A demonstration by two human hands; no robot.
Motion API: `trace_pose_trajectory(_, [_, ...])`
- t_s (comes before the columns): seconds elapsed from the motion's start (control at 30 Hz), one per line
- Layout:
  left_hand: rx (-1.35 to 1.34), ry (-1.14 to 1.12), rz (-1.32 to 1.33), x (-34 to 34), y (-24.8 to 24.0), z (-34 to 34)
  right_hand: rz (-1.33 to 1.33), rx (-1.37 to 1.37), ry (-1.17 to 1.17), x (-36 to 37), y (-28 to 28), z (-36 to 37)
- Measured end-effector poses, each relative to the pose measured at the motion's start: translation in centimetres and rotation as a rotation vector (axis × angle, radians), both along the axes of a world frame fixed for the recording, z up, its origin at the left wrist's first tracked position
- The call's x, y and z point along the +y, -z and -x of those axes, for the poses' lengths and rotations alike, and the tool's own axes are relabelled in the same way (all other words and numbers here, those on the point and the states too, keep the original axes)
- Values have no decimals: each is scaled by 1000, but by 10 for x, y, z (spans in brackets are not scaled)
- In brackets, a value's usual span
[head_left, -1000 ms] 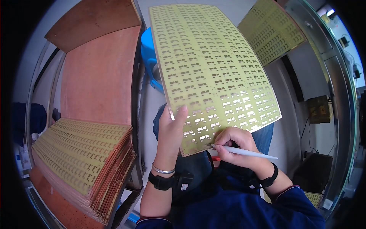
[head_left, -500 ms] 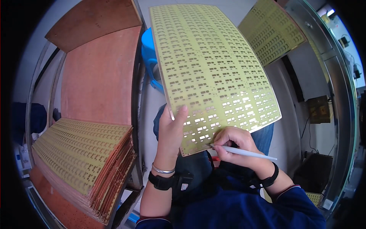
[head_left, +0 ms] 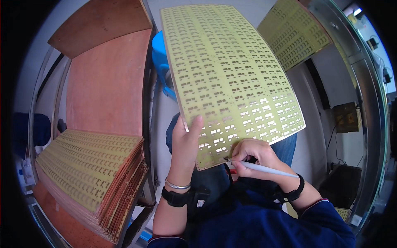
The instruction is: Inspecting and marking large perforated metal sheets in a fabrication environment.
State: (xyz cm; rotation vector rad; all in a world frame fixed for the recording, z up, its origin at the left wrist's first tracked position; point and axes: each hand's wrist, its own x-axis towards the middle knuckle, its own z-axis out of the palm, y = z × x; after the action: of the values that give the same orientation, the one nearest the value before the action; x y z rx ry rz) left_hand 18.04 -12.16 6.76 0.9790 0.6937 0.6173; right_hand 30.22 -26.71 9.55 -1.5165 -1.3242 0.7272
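A large yellow-green printed circuit board panel (head_left: pixel 225 78), covered in rows of small metallic pads, is tilted up in front of me over my lap. My left hand (head_left: pixel 185 138) grips its left edge near the lower corner, thumb on the face and the other fingers hidden behind. In a pinch, my right hand (head_left: pixel 255 153) holds a slim white pen-shaped tool (head_left: pixel 264 168) with a thin dark tip. That tip is at the panel's lower edge, among the bottom pads. Whether it touches the surface I cannot tell.
On the left, a stack of similar panels (head_left: pixel 91 165) leans on a rack with a pinkish backboard (head_left: pixel 108 82). Behind my panel is a blue plastic stool (head_left: pixel 160 53). Another panel (head_left: pixel 293 35) stands at the far right, near a glass-edged metal frame (head_left: pixel 366 78).
The white tool's rear end has dipped slightly and its tip has shifted a little left along the lower edge. My left hand keeps its grip on the panel.
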Motion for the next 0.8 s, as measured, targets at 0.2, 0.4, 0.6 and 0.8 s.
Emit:
trace_pose_trajectory(0.2, [0, 16, 4, -1, 2, -2, 91, 27, 15, -3, -4, -2])
trace_pose_trajectory(0.4, [20, -4, -19, -1, 0, 0, 81, 39, 52, -1, -4, 1])
trace_pose_trajectory(0.6, [23, -2, -31, -1, 2, -1, 82, 22, 57, -1, -1, 1])
trace_pose_trajectory(0.8, [21, 3, -18, -1, 1, -1, 84, 16, 50, -1, -2, 1])
